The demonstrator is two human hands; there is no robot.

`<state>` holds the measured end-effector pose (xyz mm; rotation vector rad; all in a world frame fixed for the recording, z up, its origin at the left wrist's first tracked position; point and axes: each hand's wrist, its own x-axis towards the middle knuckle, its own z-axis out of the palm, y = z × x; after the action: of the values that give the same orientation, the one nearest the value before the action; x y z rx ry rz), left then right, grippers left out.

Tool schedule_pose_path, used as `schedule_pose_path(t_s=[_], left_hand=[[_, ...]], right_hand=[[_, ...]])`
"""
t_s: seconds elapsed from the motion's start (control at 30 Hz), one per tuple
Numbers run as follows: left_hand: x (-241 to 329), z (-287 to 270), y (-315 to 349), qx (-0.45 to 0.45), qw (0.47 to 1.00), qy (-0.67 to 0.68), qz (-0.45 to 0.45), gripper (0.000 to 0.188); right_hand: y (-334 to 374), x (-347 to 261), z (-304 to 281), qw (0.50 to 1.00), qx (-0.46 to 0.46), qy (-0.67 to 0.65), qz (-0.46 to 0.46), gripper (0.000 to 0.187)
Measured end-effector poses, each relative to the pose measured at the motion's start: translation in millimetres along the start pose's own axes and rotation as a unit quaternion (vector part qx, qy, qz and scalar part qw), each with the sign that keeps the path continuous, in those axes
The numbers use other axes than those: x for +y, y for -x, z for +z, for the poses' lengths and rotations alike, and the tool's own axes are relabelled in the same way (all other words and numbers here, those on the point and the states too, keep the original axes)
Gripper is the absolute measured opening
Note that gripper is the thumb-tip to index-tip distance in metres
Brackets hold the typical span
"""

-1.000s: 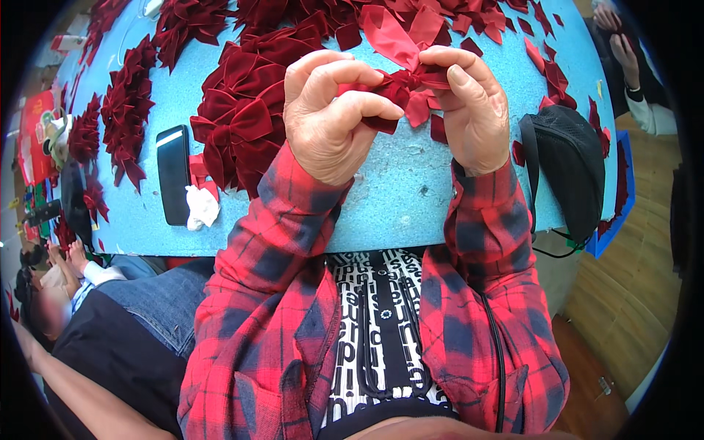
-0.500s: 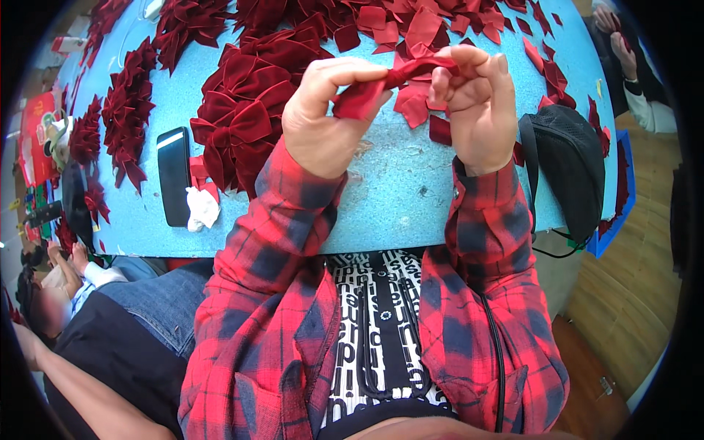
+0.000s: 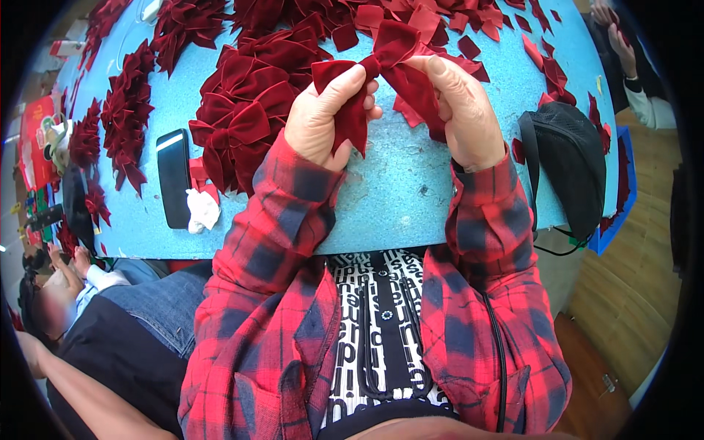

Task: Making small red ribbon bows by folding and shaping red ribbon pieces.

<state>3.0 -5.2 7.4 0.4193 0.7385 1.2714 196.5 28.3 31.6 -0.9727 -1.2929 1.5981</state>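
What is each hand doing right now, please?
Left hand: closed on the left tail of the dark red velvet bow.
Right hand: closed on the same bow's right side.

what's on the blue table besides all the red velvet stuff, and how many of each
black phone: 1
crumpled white tissue: 1
black pouch bag: 1
Total: 3
The red velvet bows and cut pieces are too many and too overlapped to count; one bow is held in the left hand and right hand.
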Motion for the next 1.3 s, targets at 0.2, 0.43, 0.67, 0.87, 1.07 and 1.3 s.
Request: schedule_pose_path(t_s=[0.2, 0.43, 0.67, 0.87, 1.07, 1.3], left_hand=[[-2, -1, 1, 0.0, 1.0, -0.02, 0.006, 0.02], [0, -2, -1, 0.008, 0.998, -0.051, 0.038, 0.021], [-4, -1, -4, -0.015, 0.995, -0.092, 0.03, 0.038], [-4, -6, -3, -0.046, 0.994, -0.087, 0.039, 0.041], [-5, 5, 0, -0.056, 0.995, -0.067, 0.041, 0.041], [-9, 3, -2, -0.055, 0.996, -0.064, 0.038, 0.036]], right_hand=[[-3, 10, 1, 0.995, -0.025, -0.019, 0.096, 0.019], [-2, 15, 6, 0.998, -0.054, -0.005, 0.045, 0.017], [1, 13, 11, 0.994, -0.069, -0.056, 0.068, 0.018], [-1, 18, 10, 0.997, -0.046, -0.005, 0.053, 0.02], [-1, 25, 13, 0.999, -0.011, 0.009, 0.047, 0.025], [-1, 22, 12, 0.994, -0.033, -0.084, 0.056, 0.025]])
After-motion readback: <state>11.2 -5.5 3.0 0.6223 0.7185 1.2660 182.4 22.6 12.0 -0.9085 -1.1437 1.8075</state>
